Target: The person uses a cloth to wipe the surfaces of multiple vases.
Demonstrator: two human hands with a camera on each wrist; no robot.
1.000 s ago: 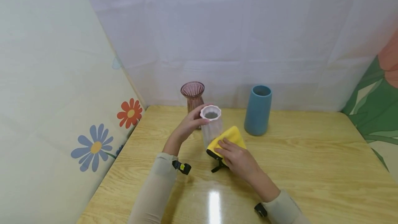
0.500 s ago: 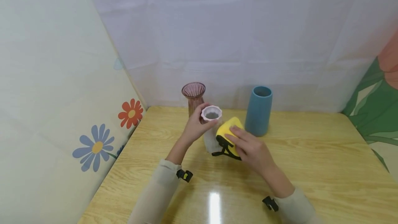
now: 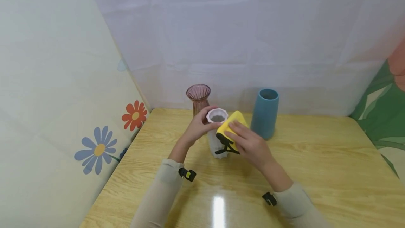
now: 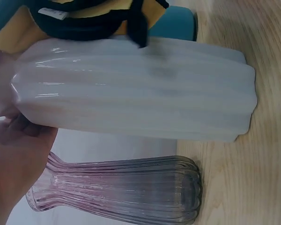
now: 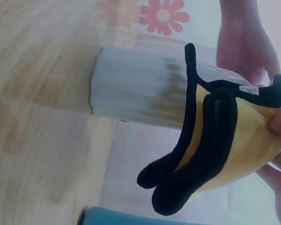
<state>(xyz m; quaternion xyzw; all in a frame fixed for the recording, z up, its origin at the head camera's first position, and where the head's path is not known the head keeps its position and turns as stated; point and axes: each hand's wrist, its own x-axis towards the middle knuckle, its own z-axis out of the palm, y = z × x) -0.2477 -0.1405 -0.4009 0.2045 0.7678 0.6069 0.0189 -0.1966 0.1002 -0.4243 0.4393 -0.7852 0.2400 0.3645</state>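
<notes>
A white fluted vase (image 3: 216, 145) with a scalloped rim stands on the wooden table. My left hand (image 3: 199, 126) grips it just under the rim, thumb in front and fingers round the back. In my right hand (image 3: 254, 147) is a folded yellow cloth (image 3: 238, 118) with black edging and a hanging black loop, held against the vase's upper right side. The left wrist view shows the glossy side of the white vase (image 4: 145, 93), with the cloth along its upper edge. In the right wrist view the cloth (image 5: 253, 133) hides part of the vase.
A pink ribbed glass vase (image 3: 198, 98) stands just behind the left hand. Behind the right hand is a blue vase (image 3: 266, 115). The table (image 3: 322, 157) meets a pale cloth backdrop (image 3: 209, 38) at the back and a flower-printed sheet (image 3: 57, 90) at the left.
The right hand has carried the cloth up from the lower part of the white vase to near its rim. The left hand keeps its grip at the neck.
</notes>
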